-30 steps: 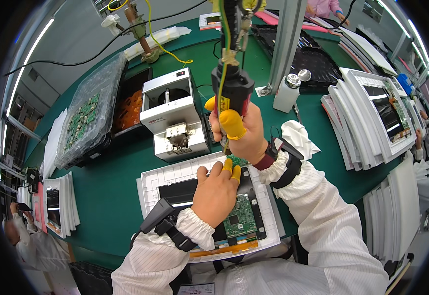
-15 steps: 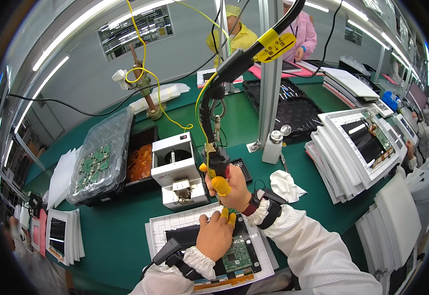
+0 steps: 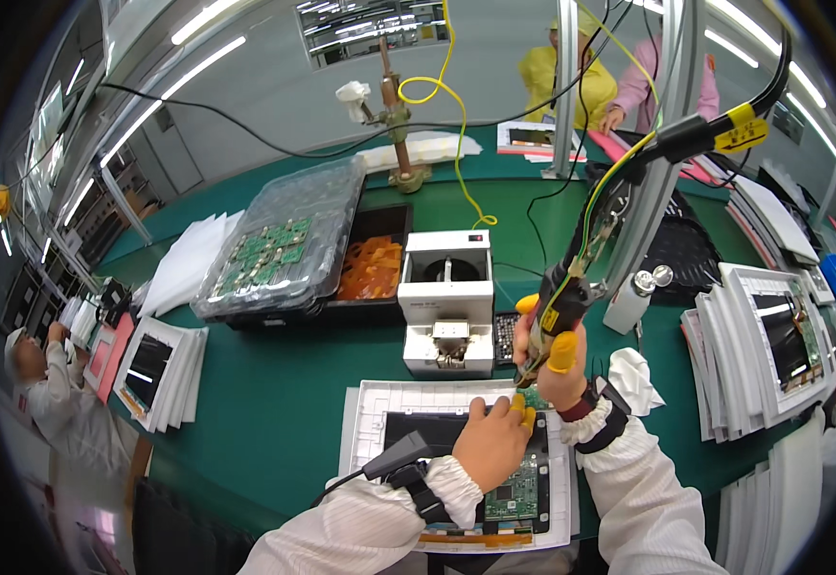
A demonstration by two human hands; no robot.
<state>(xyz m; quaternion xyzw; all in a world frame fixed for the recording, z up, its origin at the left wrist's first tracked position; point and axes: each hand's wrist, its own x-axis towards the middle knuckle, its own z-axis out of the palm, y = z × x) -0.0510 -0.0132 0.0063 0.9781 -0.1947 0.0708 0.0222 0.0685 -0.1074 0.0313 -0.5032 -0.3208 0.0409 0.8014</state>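
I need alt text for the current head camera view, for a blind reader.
A person's right hand holds a power screwdriver over a white panel with green circuit boards, while the left hand lies on the panel. Beyond, a white machine and a white bottle stand on a green table; stacked panels lie at both sides.

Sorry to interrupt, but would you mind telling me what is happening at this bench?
The person's right hand grips a black corded handheld tool, tip pointing down near the upper right of a white rectangular plastic frame. The left hand lies over the frame, close to that tip; whether the tip touches anything is unclear. A white box-shaped machine stands just beyond.
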